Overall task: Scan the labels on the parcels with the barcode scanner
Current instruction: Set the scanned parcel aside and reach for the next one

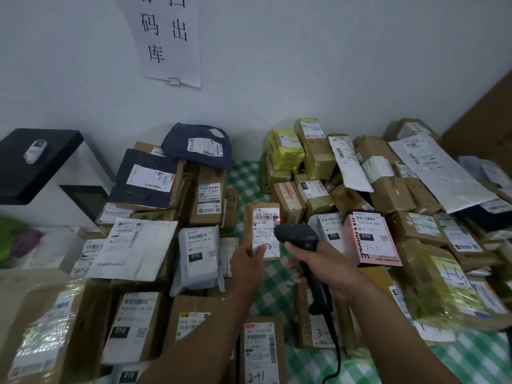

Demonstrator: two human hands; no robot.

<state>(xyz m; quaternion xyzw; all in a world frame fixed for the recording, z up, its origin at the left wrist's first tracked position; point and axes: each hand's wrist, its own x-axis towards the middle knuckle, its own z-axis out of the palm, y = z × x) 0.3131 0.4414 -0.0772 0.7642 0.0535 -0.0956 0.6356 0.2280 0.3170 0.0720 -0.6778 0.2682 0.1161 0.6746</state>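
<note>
1. Two bare forearms reach in from the bottom edge, passing over a brown box (260, 353) with "2-11" handwritten under its label.
2. The right hand (324, 270) is closed tightly round the handle of a black scanner (299, 236), whose head points forward and slightly left. A black cable (336, 353) hangs from the base of the handle toward the bottom edge.
3. The left hand (246, 259) grips the lower end of a small brown parcel (261, 210), with the thumb lying on its white label (266, 231). The parcel faces the camera, just in front of the scanner's head, in the gap between two piles. Whether its far end rests on anything cannot be told.
4. A red spot of light (278, 220) sits at the right edge of that label, level with the top barcode.
5. A green-and-white checked cloth (243, 176) shows in the gap.
6. In the left pile lie a grey bag (198, 253) marked "010" and, at the back, a dark blue bag (198, 145). To the right, a pink box (371, 239) lies just beside the scanner, with yellow-wrapped parcels (286, 149) behind.
7. A paper sheet (169, 37) with large black characters hangs on the white wall. A black shelf (55, 151) at far left carries a small white device (35, 151).
</note>
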